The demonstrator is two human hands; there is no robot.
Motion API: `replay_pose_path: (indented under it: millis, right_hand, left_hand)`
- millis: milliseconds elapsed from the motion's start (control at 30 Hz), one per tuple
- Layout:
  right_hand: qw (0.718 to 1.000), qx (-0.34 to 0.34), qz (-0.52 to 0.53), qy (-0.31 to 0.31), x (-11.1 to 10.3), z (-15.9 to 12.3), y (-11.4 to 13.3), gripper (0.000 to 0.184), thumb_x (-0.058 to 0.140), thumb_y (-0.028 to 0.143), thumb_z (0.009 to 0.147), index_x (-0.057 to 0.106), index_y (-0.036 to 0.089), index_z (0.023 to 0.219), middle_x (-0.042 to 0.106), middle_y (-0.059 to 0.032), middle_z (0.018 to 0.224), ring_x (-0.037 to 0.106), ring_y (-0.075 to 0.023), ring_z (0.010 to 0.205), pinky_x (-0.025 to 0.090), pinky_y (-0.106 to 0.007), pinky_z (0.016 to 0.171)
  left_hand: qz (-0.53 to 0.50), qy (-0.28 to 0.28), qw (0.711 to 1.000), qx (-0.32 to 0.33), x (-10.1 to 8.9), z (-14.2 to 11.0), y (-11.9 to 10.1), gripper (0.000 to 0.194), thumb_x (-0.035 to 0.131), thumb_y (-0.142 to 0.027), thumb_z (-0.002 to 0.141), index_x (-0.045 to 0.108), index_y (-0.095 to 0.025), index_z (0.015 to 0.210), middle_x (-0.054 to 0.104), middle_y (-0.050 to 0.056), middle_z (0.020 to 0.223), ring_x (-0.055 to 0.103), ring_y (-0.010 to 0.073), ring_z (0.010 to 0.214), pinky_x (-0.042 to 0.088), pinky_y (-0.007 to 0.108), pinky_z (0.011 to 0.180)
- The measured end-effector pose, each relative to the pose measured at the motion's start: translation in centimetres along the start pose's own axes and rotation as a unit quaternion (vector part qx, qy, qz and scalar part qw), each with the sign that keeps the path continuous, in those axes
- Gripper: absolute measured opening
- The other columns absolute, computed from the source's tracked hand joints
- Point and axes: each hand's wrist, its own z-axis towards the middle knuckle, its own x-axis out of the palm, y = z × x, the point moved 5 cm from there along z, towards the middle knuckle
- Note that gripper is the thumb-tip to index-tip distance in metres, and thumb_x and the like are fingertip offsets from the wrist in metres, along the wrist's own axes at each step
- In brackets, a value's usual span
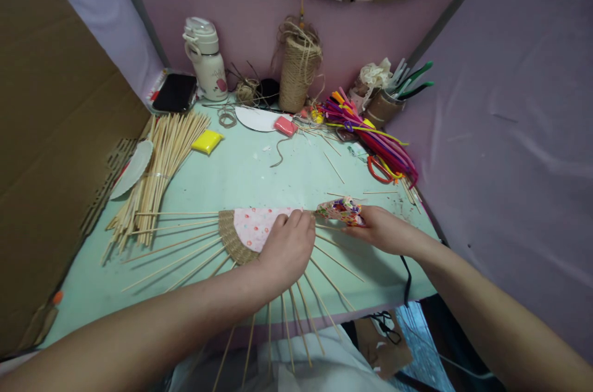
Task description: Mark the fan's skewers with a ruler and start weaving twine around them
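Note:
A half-round woven piece lies near the table's front edge, its straight side facing away from me. It has a white dotted centre, a brown twine band, and thin wooden sticks fanning out around it. My left hand is closed over the right part of this piece, fingers curled at its far edge; the fingertips are partly hidden. To the right, my right hand pinches a colourful floral strip of fabric, which reaches the woven piece's right corner.
On the left lie a bundle of wooden sticks and a yellow packet. Behind stand a bottle and a twine spool. At the right are pipe cleaners and red-handled scissors. A cardboard wall bounds the left side.

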Motion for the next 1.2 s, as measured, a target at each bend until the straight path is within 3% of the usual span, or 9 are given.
replay_pose_path:
  millis: [233, 767, 1200]
  right_hand:
    - [1.000, -0.003, -0.006, -0.015, 0.01, 0.08, -0.24, 0.035, 0.054, 0.034, 0.079, 0.070, 0.016, 0.104, 0.073, -0.0068, 0.088, 0.064, -0.0236, 0.077, 0.048, -0.030, 0.071]
    - [1.000, -0.022, -0.004, -0.021, 0.18, 0.14, -0.41, 0.034, 0.053, 0.032, 0.079, 0.069, 0.016, 0.105, 0.073, -0.0065, 0.090, 0.065, -0.0234, 0.080, 0.048, -0.029, 0.073]
    - [0.999, 0.012, 0.000, -0.032, 0.21, 0.08, -0.84, 0.025, 0.052, 0.033, 0.076, 0.068, 0.015, 0.082, 0.065, -0.0031, 0.069, 0.056, -0.0186, 0.065, 0.042, -0.026, 0.060]
  left_hand:
    - [0.003, 0.005, 1.000, 0.001, 0.11, -0.02, -0.01, 0.042, 0.046, -0.011, 0.086, 0.051, -0.005, 0.128, 0.056, 0.017, 0.119, 0.049, 0.0270, 0.101, 0.041, 0.038, 0.074]
    - [0.005, 0.009, 1.000, 0.003, 0.04, 0.12, 0.02, 0.041, 0.045, -0.012, 0.086, 0.053, -0.006, 0.126, 0.057, 0.016, 0.119, 0.049, 0.0273, 0.101, 0.041, 0.038, 0.074]
    - [-0.001, 0.011, 1.000, 0.002, 0.07, 0.01, 0.01, 0.037, 0.045, -0.011, 0.086, 0.056, -0.007, 0.121, 0.056, 0.017, 0.119, 0.049, 0.0276, 0.101, 0.040, 0.039, 0.074]
